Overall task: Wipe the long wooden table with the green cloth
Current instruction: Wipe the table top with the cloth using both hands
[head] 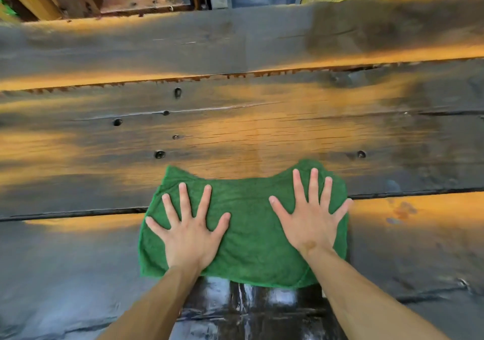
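A long plank table fills the view; left hand and right hand, fingers spread, press the green cloth flat; far planks likely remain unwiped.

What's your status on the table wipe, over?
Left hand and right hand flat, fingers spread, pressing the green cloth. Cloth spread on the near planks of the wooden table. Nothing on the planks ahead.

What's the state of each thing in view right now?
Green terry cloth: spread flat on the table, pinned under both hands.
Left hand: open, fingers splayed, palm down on cloth.
Right hand: open, fingers splayed, palm down on cloth.
Long dark wooden plank table: glossy, bare beyond the cloth.
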Demonstrator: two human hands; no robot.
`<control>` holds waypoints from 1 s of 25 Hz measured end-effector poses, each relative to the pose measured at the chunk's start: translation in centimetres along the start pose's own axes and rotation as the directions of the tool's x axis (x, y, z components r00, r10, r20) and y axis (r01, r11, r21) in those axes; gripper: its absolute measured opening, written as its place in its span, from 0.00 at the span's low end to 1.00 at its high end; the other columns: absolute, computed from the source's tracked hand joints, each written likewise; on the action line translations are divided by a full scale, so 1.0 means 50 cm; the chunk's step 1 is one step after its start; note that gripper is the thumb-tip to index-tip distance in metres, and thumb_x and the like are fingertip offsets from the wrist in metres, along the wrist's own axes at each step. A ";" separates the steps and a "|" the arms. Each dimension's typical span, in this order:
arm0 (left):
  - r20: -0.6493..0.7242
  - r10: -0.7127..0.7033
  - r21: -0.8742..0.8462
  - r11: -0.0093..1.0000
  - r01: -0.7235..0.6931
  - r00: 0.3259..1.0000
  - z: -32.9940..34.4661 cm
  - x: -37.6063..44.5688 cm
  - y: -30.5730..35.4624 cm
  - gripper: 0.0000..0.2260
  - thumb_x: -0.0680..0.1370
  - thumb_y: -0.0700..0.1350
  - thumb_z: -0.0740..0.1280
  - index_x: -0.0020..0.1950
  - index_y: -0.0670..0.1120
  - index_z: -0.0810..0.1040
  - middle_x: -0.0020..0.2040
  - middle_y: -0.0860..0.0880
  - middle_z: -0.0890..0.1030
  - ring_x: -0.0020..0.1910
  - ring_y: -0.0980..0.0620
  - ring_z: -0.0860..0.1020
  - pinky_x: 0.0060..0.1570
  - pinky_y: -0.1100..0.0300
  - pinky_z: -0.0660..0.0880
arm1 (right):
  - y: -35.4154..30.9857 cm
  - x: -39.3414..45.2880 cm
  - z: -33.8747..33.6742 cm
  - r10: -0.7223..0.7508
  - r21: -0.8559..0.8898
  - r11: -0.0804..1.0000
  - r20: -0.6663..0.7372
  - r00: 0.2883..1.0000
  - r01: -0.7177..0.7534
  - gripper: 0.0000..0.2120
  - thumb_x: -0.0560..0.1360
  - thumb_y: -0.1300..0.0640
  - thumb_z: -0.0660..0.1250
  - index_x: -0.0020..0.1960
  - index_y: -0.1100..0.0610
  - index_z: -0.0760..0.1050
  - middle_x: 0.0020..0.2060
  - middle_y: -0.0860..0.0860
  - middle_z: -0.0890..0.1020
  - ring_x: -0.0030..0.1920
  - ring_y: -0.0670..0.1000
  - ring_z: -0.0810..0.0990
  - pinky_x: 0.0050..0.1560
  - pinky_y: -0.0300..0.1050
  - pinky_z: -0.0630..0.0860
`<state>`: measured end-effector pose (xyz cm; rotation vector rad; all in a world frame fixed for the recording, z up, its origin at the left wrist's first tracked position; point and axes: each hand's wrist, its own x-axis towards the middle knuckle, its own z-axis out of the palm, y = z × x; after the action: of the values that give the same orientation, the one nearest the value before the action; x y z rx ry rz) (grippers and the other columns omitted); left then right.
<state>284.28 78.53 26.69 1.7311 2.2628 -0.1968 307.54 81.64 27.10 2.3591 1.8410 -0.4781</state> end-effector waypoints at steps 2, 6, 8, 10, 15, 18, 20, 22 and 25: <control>-0.021 0.001 -0.002 1.000 -0.002 1.000 -0.023 0.086 0.035 0.34 0.72 0.78 0.35 0.76 0.71 0.31 0.81 0.52 0.30 0.80 0.39 0.34 0.71 0.25 0.40 | -0.014 0.089 -0.024 -0.010 0.006 1.000 -0.016 1.000 0.010 0.40 0.72 0.22 0.33 0.77 0.38 0.28 0.79 0.47 0.30 0.79 0.56 0.31 0.71 0.77 0.37; -0.025 -0.002 0.005 1.000 0.002 1.000 -0.061 0.233 0.080 0.33 0.73 0.78 0.38 0.76 0.72 0.32 0.81 0.52 0.31 0.80 0.38 0.35 0.71 0.25 0.39 | -0.048 0.247 -0.063 -0.037 0.003 0.999 -0.030 0.999 0.037 0.41 0.72 0.22 0.35 0.78 0.39 0.30 0.79 0.48 0.31 0.79 0.57 0.31 0.70 0.77 0.36; -0.034 -0.009 0.005 1.000 0.009 0.999 -0.079 0.298 0.098 0.33 0.73 0.78 0.39 0.76 0.71 0.33 0.82 0.52 0.32 0.80 0.38 0.35 0.71 0.25 0.39 | -0.066 0.320 -0.080 -0.057 0.001 0.998 -0.042 0.997 0.057 0.41 0.72 0.21 0.34 0.78 0.38 0.30 0.79 0.48 0.32 0.79 0.57 0.31 0.70 0.78 0.36; -0.054 -0.016 0.005 1.000 0.016 0.998 -0.096 0.368 0.118 0.34 0.73 0.78 0.39 0.77 0.71 0.34 0.82 0.52 0.33 0.81 0.38 0.35 0.71 0.25 0.39 | -0.088 0.395 -0.098 -0.065 0.000 0.998 -0.060 0.996 0.065 0.41 0.72 0.21 0.34 0.79 0.38 0.31 0.80 0.48 0.32 0.79 0.57 0.32 0.70 0.78 0.36; -0.097 0.026 0.000 1.000 -0.027 0.995 -0.153 0.563 0.165 0.33 0.74 0.77 0.40 0.78 0.71 0.37 0.83 0.52 0.35 0.81 0.38 0.37 0.71 0.25 0.39 | -0.145 0.574 -0.146 -0.043 -0.008 0.999 -0.110 0.993 0.042 0.41 0.72 0.22 0.35 0.80 0.39 0.34 0.81 0.48 0.36 0.80 0.57 0.34 0.70 0.78 0.36; -0.143 0.054 0.009 0.999 -0.053 0.988 -0.186 0.678 0.191 0.33 0.74 0.77 0.40 0.78 0.72 0.39 0.82 0.52 0.33 0.81 0.37 0.37 0.71 0.25 0.39 | -0.179 0.681 -0.177 -0.035 -0.005 0.999 -0.151 0.988 0.035 0.40 0.73 0.23 0.38 0.80 0.39 0.37 0.81 0.48 0.38 0.80 0.56 0.36 0.70 0.78 0.36; -0.155 0.077 0.003 0.997 -0.077 0.985 -0.208 0.761 0.214 0.32 0.75 0.77 0.41 0.78 0.72 0.42 0.82 0.52 0.34 0.81 0.36 0.38 0.71 0.25 0.38 | -0.201 0.764 -0.201 -0.024 -0.002 1.000 -0.167 0.986 0.024 0.40 0.74 0.23 0.39 0.81 0.39 0.39 0.82 0.47 0.40 0.81 0.56 0.37 0.71 0.77 0.36; -0.166 0.087 0.005 0.996 -0.087 0.982 -0.232 0.838 0.235 0.32 0.75 0.77 0.42 0.78 0.72 0.44 0.83 0.52 0.36 0.81 0.36 0.38 0.71 0.26 0.38 | -0.222 0.843 -0.225 -0.022 0.001 1.000 -0.150 0.988 0.022 0.40 0.74 0.23 0.39 0.81 0.39 0.39 0.81 0.47 0.40 0.81 0.57 0.38 0.71 0.77 0.37; -0.154 0.083 -0.033 0.995 -0.089 0.985 -0.267 0.964 0.278 0.33 0.75 0.77 0.44 0.78 0.72 0.44 0.83 0.52 0.36 0.81 0.36 0.38 0.71 0.25 0.37 | -0.242 0.955 -0.257 -0.006 0.009 1.000 -0.136 0.991 0.007 0.41 0.73 0.22 0.39 0.81 0.38 0.39 0.81 0.48 0.39 0.80 0.58 0.37 0.70 0.78 0.36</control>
<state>284.19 130.43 25.56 1.8773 2.2731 -0.0012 308.44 132.52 25.61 2.4494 1.9069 -0.3347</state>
